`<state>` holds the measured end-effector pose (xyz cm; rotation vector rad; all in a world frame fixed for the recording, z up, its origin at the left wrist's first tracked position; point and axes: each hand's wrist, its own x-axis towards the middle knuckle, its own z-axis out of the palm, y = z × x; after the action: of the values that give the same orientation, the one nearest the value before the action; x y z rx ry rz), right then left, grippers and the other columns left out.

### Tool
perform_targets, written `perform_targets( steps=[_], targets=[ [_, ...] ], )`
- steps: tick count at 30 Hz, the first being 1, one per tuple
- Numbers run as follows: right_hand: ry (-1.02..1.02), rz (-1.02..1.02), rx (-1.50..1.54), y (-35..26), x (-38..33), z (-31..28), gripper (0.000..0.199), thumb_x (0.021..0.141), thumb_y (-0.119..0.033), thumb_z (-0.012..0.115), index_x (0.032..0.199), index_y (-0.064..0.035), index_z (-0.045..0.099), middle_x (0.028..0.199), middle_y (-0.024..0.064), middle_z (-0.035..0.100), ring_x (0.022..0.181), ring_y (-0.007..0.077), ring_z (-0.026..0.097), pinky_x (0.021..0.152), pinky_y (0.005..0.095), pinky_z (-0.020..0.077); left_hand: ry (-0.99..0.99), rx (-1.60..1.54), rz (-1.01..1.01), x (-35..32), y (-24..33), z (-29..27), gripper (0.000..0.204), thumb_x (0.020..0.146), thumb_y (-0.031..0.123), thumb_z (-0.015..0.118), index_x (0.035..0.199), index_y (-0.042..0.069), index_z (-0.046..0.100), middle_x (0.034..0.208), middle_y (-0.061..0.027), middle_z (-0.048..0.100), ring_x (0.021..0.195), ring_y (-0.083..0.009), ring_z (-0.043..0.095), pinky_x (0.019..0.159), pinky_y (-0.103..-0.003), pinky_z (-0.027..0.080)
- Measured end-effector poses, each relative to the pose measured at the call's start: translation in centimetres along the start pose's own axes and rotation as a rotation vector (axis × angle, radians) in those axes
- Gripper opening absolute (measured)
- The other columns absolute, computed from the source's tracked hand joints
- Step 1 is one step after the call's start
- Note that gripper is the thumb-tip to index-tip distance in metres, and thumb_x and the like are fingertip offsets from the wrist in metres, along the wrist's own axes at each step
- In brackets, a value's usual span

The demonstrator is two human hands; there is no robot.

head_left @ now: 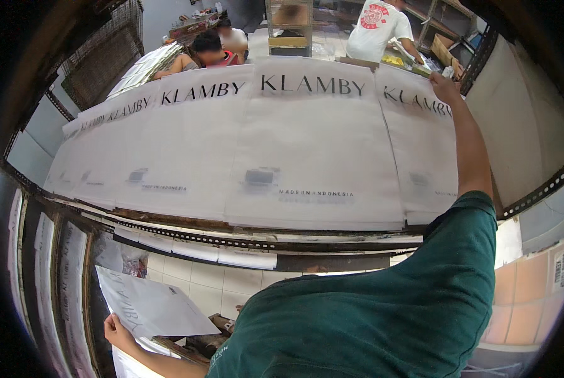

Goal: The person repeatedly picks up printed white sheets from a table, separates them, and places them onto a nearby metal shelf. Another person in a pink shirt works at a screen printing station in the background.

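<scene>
the left hand (115, 331) is pinching a printed sheet (162, 309) below the table's (187, 222) near left edge; the right hand (444, 87) is reaching toward the far right corner, grip unclear. sheets are seemingly being spread or gathered, the next move probably calling for flat handling.

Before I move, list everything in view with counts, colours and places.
Printed sheets: at least five, white, overlapping across the centre
Held sheet: one, white, lower left
Side sheets: several, white, far left
Perforated metal bars: several, dark, framing the printed sheets
Co-workers: three, one red top, two white, beyond the sheets
Wire mesh: count unclear, brown, upper left
Tiled floor: one, white, lower centre
Shirt: one, dark green, lower right
Left hand: one, bare, lower left, gripping the held sheet
Right hand: one, bare, upper right
</scene>
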<state>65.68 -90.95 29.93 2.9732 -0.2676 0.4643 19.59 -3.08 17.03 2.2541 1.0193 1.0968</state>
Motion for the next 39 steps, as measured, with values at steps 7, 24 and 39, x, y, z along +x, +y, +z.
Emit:
perform_targets(
  steps=[7,24,39],
  targets=[
    [0.167,-0.009,-0.196,-3.2,-2.3,-2.8,0.033,0.086,-0.027,0.043,0.119,-0.0255,0.046,0.122,0.0019,0.047,0.115,0.0203,0.042,0.095,0.0392,0.0326,-0.052,0.001,0.013,0.7,0.2,0.9,0.019,0.080,0.015,0.057,0.081,-0.004,0.060,0.068,-0.0040,0.057,0.063,-0.0103,0.049,0.060,-0.024,0.040],
    [-0.188,-0.888,0.599,-25.6,-35.4,-21.3,0.031,0.073,-0.016,0.060,0.098,0.0014,0.056,0.091,0.0158,0.055,0.087,0.0281,0.050,0.077,0.0360,0.0367,-0.008,-0.058,-0.180,0.7,-6.9,2.3,0.016,0.074,0.012,0.062,0.081,-0.002,0.063,0.067,-0.0060,0.061,0.063,-0.0105,0.053,0.060,-0.024,0.043],
    [-1.186,-1.208,1.320,-81.8,-49.1,-4.7,0.044,0.090,-0.029,0.042,0.129,-0.0112,0.034,0.087,0.0058,0.057,0.071,0.0107,0.054,0.065,0.0229,0.0399,-0.125,-0.222,-0.143,3.2,-11.8,2.9,0.015,0.072,0.019,0.060,0.077,0.005,0.064,0.075,-0.0095,0.059,0.071,-0.0271,0.058,0.064,-0.035,0.045]
  ],
)
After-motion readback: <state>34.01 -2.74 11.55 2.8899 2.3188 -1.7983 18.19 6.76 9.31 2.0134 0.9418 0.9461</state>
